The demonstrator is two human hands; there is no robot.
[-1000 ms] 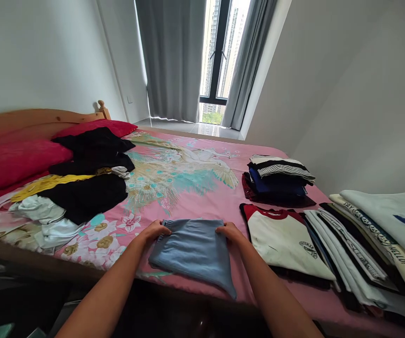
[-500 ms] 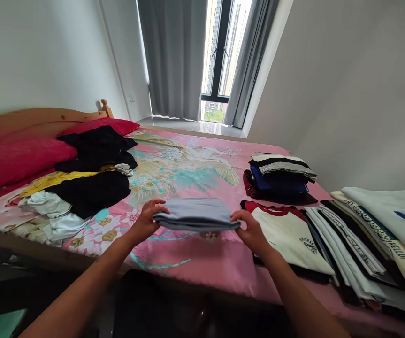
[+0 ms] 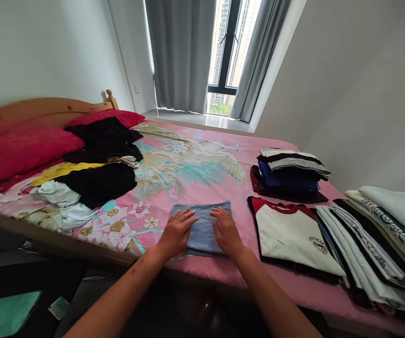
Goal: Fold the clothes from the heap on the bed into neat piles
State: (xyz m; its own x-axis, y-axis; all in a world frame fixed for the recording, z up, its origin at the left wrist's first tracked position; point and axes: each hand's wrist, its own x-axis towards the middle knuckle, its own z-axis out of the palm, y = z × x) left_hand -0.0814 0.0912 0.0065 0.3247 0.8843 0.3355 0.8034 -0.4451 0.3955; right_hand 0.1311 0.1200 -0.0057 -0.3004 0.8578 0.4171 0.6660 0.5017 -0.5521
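A blue-grey folded garment (image 3: 204, 230) lies flat on the pink floral bed sheet (image 3: 195, 176) near the bed's front edge. My left hand (image 3: 179, 231) rests on its left side, fingers stretched out. On its right side lies my right hand (image 3: 226, 230), also with fingers extended over the cloth. Neither hand grips it; both palms face down. Just right of it sits a folded cream T-shirt with red sleeves (image 3: 286, 230). What kind of garment the blue-grey piece is cannot be made out.
Folded clothes (image 3: 364, 249) stand in rows at the right, with a stack of folded clothes (image 3: 290, 176) behind. Loose black clothes (image 3: 100, 183), a yellow piece (image 3: 64, 171) and white ones (image 3: 59, 197) lie at the left by red pillows (image 3: 29, 152).
The blue-grey garment was held up by its two ends above the bed; now it lies on the sheet. My hands have let go of its edges and spread on top.
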